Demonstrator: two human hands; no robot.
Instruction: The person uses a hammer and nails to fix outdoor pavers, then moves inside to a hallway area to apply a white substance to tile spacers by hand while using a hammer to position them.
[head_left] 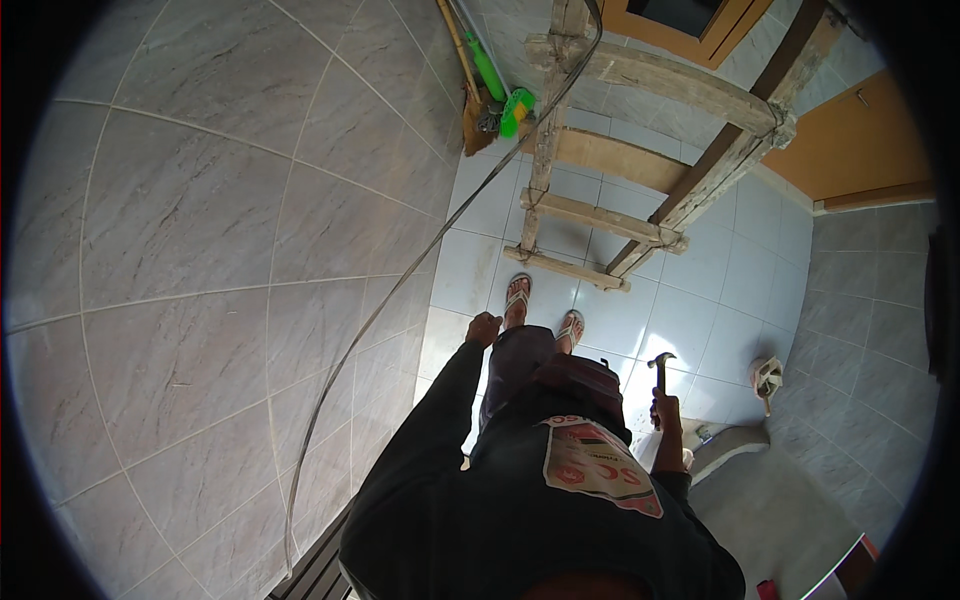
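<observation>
Head view: the right hand [667, 410] has its fingers wrapped round the dark, slim handle of a metal-headed claw hammer [661, 376], at four o'clock from centre, its head toward twelve. The left hand [484, 330], just off centre toward six, looks loosely curled; whether it holds anything I cannot tell. The hammer should be stiff, sturdy and head-heavy, best gripped low on the handle. Beyond, toward one, stands a rough, weathered wooden ladder [600, 214].

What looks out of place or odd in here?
The long dark cable stands out: it crosses in front of the wooden ladder's left rail and runs slantwise across the view to the lower left, seemingly loose rather than tidied away. I see no spill on the floor.
</observation>
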